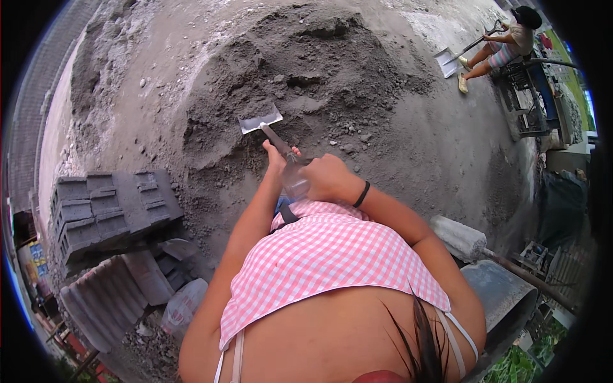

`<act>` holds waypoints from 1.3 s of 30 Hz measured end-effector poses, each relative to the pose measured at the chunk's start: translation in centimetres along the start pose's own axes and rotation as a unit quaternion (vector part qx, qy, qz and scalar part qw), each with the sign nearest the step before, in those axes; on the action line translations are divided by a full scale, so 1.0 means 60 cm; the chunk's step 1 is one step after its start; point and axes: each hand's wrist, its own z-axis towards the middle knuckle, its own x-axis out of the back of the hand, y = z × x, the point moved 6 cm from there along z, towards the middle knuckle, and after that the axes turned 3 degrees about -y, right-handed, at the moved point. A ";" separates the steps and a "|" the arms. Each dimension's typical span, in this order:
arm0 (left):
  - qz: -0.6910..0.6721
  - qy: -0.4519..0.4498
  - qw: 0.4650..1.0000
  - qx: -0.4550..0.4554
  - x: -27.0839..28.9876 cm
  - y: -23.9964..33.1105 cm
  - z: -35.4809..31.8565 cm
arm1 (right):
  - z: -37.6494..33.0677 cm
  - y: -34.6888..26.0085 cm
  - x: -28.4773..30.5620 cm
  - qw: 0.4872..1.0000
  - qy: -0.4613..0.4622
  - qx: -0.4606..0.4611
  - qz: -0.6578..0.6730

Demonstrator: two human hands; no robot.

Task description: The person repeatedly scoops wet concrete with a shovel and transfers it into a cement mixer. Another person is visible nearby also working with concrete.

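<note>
Both of my hands are closed on a shovel point(258, 122), its pale metal blade at the foot of a dark grey heap of sand point(300, 60). Lower on the shaft, near the blade, is my left hand point(276, 157). My right hand point(329, 179), with a black band at its wrist, grips the handle end close to my body. The handle end looks blurred and partly see-through, so its shape is unclear. No large load shows on the blade.
Stacked grey concrete blocks point(108, 207) stand at left, above corrugated sheets point(102, 300) and a plastic bag point(184, 309). A whitish roller-like block on a rod point(456, 236) lies at right, by a metal container point(501, 297). Far right, another person point(511, 48) holds a shovel near a machine point(530, 99).
</note>
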 end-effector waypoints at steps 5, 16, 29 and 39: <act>0.142 0.017 0.988 -0.058 -0.101 -0.060 -0.055 | -0.076 0.022 0.050 0.997 0.038 -0.061 0.040; 0.143 -0.172 0.974 0.034 -0.331 -0.099 -0.091 | -0.122 0.029 0.181 0.986 0.146 -0.082 0.001; 0.585 -0.239 0.763 -0.135 -0.429 0.067 -0.068 | 0.078 0.262 0.099 0.974 0.073 -0.199 -0.086; 0.668 -0.157 0.500 -0.528 -0.477 0.102 -0.158 | 0.176 0.232 0.194 0.973 0.090 -0.188 -0.099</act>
